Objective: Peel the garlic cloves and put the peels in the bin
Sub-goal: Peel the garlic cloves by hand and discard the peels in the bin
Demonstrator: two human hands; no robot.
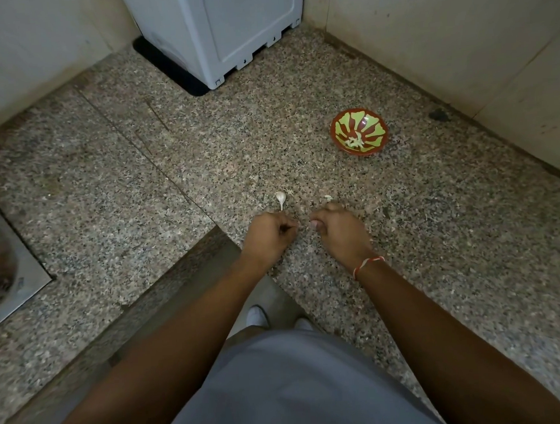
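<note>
My left hand (268,233) is curled into a loose fist low on the granite counter (140,173). A white garlic clove (280,198) with a thin tail sticks out just beyond its knuckles, and the tail ends at the fingers as if pinched. Close to its right, my right hand (336,226) has its fingers curled and its thumb pointing left. What it holds, if anything, is hidden. A small white scrap of peel (328,197) lies just past its fingertips. A red and green bowl (369,124) stands further back right with white garlic pieces (355,142) inside. No bin is in view.
A grey plastic appliance (230,29) stands in the back corner on a black mat. Pale walls close in the counter at the back and right. A steel sink (5,255) lies at the left edge. The counter's front edge steps down near my hands.
</note>
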